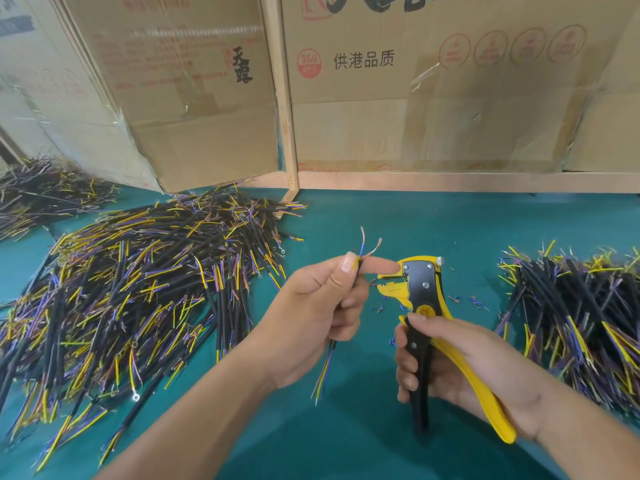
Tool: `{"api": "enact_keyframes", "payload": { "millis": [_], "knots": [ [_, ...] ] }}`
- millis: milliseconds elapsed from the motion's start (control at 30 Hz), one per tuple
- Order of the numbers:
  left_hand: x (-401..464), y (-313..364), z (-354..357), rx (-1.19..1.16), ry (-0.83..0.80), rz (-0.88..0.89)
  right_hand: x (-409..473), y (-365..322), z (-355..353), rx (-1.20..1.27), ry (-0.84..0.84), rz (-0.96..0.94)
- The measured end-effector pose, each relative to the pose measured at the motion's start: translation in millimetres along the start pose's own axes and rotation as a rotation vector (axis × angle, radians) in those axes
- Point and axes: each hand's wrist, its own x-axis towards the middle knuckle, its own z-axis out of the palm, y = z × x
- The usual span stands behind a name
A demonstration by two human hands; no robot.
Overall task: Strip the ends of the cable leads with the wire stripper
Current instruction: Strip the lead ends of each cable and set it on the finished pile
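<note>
My left hand (322,306) pinches a short black cable (358,271) between thumb and forefinger, the other fingers curled around its sheath. Above the grip two leads fan out with bare copper ends (370,242), while the cable's lower end (325,372) hangs below my palm with blue and yellow leads showing. My right hand (460,368) grips the wire stripper (424,299) by its handles, thumb lying near the yellow pivot, fingers wrapped round the black handle and the yellow handle against my palm. The stripper stands upright with its head just to the right of my left forefinger; I cannot tell whether they touch. Small bits of cut insulation (464,301) lie scattered on the green tabletop (381,216) around the tool. A large heap of cables (138,282) lies on my left, another heap (575,306) on my right, and cardboard boxes (433,98) stand behind.
</note>
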Motion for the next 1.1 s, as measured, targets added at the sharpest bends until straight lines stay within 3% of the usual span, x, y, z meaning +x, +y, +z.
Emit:
{"api": "enact_keyframes", "payload": {
  "millis": [500,633,900,1033,1100],
  "knots": [
    [0.8,-0.5,-1.8,0.187,0.067,0.117,-9.0,-7.9,13.6,0.009,0.015,-0.014],
    [2.2,-1.6,-3.7,0.127,0.113,0.117,-7.5,-8.1,12.9,0.022,0.012,0.003],
    [7.3,-11.8,8.6,-0.109,0.179,-0.05,1.2,-5.7,5.4,0.149,-0.006,0.12],
    [17.7,-17.4,30.0,0.105,0.063,-0.131,6.0,-10.3,9.1,0.128,0.01,0.116],
    [30.4,-9.2,41.7,0.265,-0.006,-0.167,16.5,-21.2,18.9,0.058,0.099,0.077]
  ]
}}
